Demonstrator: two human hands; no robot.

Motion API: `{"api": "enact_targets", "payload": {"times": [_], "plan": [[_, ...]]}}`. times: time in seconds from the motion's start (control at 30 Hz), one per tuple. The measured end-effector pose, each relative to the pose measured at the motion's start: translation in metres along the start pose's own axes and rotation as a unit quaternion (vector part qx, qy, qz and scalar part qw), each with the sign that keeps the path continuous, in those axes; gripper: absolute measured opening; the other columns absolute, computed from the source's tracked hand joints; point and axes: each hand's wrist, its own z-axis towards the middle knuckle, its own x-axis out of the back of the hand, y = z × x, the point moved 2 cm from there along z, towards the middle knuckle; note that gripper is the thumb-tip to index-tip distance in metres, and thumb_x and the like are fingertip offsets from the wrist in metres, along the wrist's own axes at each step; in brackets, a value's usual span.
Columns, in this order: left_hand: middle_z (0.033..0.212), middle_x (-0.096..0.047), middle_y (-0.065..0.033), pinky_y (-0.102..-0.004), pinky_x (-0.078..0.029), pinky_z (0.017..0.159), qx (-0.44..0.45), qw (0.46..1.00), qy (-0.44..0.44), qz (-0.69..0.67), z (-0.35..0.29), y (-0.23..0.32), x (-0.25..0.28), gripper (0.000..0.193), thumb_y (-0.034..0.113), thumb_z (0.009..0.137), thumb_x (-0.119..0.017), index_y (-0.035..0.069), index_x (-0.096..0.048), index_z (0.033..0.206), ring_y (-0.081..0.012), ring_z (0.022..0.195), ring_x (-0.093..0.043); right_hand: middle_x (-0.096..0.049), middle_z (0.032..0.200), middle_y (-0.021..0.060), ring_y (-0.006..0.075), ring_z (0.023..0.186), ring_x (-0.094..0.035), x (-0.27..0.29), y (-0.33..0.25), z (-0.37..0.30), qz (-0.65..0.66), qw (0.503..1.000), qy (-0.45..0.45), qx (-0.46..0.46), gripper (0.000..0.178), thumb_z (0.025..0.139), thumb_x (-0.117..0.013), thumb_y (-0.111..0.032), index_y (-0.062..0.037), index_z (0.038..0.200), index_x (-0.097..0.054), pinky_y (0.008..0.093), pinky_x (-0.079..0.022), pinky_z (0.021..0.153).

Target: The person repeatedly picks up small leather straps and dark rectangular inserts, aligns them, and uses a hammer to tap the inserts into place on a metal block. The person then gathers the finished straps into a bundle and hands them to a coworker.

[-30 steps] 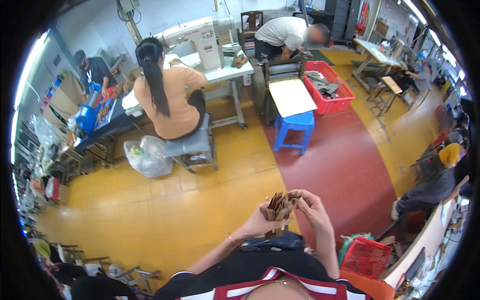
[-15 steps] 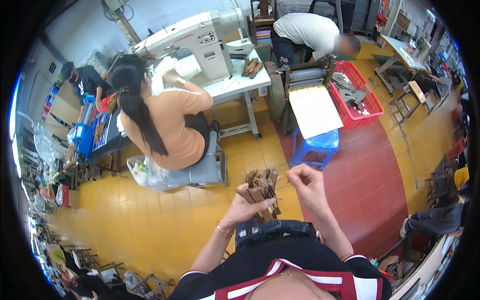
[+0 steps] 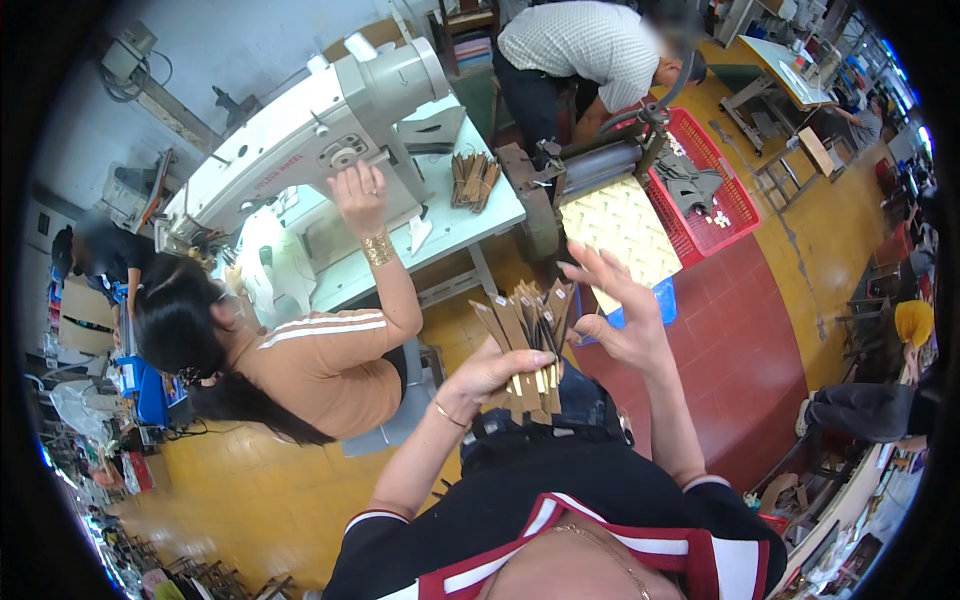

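Observation:
A fanned bundle of flat brown strips (image 3: 522, 318), which look like leather or fabric, stands upright in front of my waist. My left hand (image 3: 488, 374) grips it low down, thumb across the front. Pale yellowish bits show near that thumb. Just right of the bundle, my right hand (image 3: 630, 318) is raised with its fingers spread and nothing visible in it. Its thumb lies close to the strips' edge; whether they touch I cannot tell.
Ahead left, a co-worker in an orange shirt (image 3: 330, 378) sits at a sewing machine (image 3: 300, 150). More brown strips (image 3: 474, 182) lie on its table (image 3: 440, 235). Another person (image 3: 585, 55) bends over a roller machine (image 3: 600, 168), beside a red crate (image 3: 738, 232) and a blue stool (image 3: 662, 298).
My right hand has gone from a pinch to spread fingers and moved up. The bundle has risen slightly and fanned. The sewing table appears nearer; the seated co-worker's arm now reaches up to the machine.

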Motion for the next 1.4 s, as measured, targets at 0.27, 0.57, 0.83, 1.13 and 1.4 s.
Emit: {"api": "enact_targets", "payload": {"times": [0.27,0.57,0.83,1.13,1.4], "plan": [[0.122,-0.060,-0.0095,-0.0346,-0.047,0.098,-0.021,0.956,0.070,0.285,0.084,0.057,0.021,0.060,0.012,0.077,-0.080,0.000,-0.052,0.129,-0.0187,0.115,-0.057,-0.054,0.140,0.0166,0.0260,0.132,-0.050,0.021,-0.006,0.128,-0.153,0.947,-0.260,0.110,0.077,0.078,-0.077,-0.041,-0.0054,0.140,-0.049,0.0595,-0.013,0.117],[0.093,-0.069,-0.0114,-0.0321,-0.053,0.071,-0.064,0.835,0.138,0.529,0.136,0.090,0.011,0.040,0.004,0.076,-0.075,-0.001,-0.064,0.114,-0.0170,0.082,-0.066,-0.073,0.078,0.0111,0.0257,0.082,-0.070,0.043,0.099,0.228,-0.081,0.949,-0.289,0.101,0.025,0.082,-0.057,-0.020,-0.0078,0.089,-0.078,0.0516,-0.037,0.103],[0.099,-0.071,-0.0105,-0.0285,-0.056,0.077,-0.069,0.939,0.266,0.208,0.134,0.091,0.086,0.029,0.000,0.083,-0.068,-0.006,-0.062,0.111,-0.0151,0.084,-0.067,-0.065,0.074,0.0042,0.0199,0.075,-0.063,0.039,0.111,0.127,-0.126,0.977,-0.168,0.036,0.027,0.086,-0.071,-0.031,-0.0072,0.074,-0.067,0.0392,-0.038,0.094],[0.119,-0.066,-0.0162,-0.0332,-0.056,0.090,-0.037,0.974,0.216,0.056,0.126,0.065,0.129,0.048,0.003,0.087,-0.069,-0.005,-0.050,0.130,-0.0224,0.104,-0.067,-0.066,0.110,0.0102,0.0172,0.102,-0.063,-0.010,0.204,0.128,0.203,0.892,0.115,-0.388,0.048,0.090,-0.071,-0.037,-0.0021,0.121,-0.058,0.0314,-0.048,0.088],[0.125,-0.063,-0.0192,-0.0371,-0.056,0.092,-0.082,0.933,0.351,-0.018,0.084,0.027,0.166,0.047,0.002,0.090,-0.065,-0.004,-0.046,0.133,-0.0289,0.113,-0.064,-0.038,0.145,0.0251,0.0365,0.133,-0.042,-0.131,0.318,0.237,0.086,0.780,0.135,-0.604,0.135,0.058,-0.084,-0.068,-0.0041,0.154,-0.015,0.0479,-0.040,0.104]]}}
